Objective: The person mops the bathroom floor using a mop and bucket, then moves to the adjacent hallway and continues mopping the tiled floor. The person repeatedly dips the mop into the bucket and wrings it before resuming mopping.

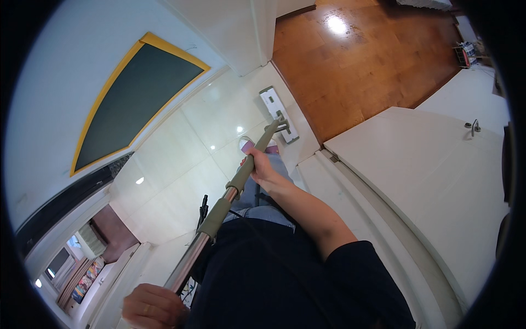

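Note:
A flat mop with an olive-green and metal handle (218,214) runs diagonally in front of my body. My right hand (261,166) is wrapped around the green lower part of the handle. Farther up the pole, at the bottom of the view, my left hand (154,306) grips the metal tube near its top end, which is hidden. The white, rectangular mop head (269,103) with green end pieces lies on the pale tiles beyond my shoes (246,144), close to the doorway. The underside of the head cannot be seen.
Glossy pale floor tiles (176,156) meet an orange-brown wooden floor (361,66) at the threshold. An open white door (411,164) stands at the right. A yellow-framed dark board (139,103) hangs on the left wall. A wire rack (464,55) stands in the far room.

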Available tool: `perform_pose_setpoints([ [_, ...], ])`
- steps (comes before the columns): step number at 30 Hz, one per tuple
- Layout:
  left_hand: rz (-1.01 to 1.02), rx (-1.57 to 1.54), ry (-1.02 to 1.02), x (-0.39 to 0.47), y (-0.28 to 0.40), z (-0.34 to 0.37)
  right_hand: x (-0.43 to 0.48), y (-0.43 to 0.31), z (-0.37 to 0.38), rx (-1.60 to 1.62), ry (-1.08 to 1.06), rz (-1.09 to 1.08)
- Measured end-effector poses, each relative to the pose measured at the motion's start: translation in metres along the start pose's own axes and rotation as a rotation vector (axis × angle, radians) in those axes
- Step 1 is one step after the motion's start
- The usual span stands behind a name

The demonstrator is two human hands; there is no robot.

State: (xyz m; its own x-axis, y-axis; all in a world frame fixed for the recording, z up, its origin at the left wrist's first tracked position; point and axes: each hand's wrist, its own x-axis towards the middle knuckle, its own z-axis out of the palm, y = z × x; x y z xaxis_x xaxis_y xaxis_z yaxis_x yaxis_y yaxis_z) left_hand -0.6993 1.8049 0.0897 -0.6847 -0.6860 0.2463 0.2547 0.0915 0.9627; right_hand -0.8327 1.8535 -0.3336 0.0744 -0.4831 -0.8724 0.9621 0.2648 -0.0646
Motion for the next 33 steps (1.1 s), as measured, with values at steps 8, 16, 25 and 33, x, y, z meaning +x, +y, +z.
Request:
perform_pose_setpoints([
  [8,0.122,-0.208,0.106,-0.012,-0.026,0.001,-0.004,-0.052,-0.021,0.190,-0.118,-0.017],
  [16,-0.093,-0.121,0.156,0.030,-0.054,0.020,0.037,-0.093,-0.031,0.178,0.097,0.135],
  [25,0.168,0.392,0.706,-0.063,-0.018,0.004,0.034,0.022,0.055,-0.118,-0.089,0.126],
  [33,0.132,0.407,0.665,-0.086,0.010,-0.012,0.026,0.063,0.096,-0.295,0.027,0.165],
])
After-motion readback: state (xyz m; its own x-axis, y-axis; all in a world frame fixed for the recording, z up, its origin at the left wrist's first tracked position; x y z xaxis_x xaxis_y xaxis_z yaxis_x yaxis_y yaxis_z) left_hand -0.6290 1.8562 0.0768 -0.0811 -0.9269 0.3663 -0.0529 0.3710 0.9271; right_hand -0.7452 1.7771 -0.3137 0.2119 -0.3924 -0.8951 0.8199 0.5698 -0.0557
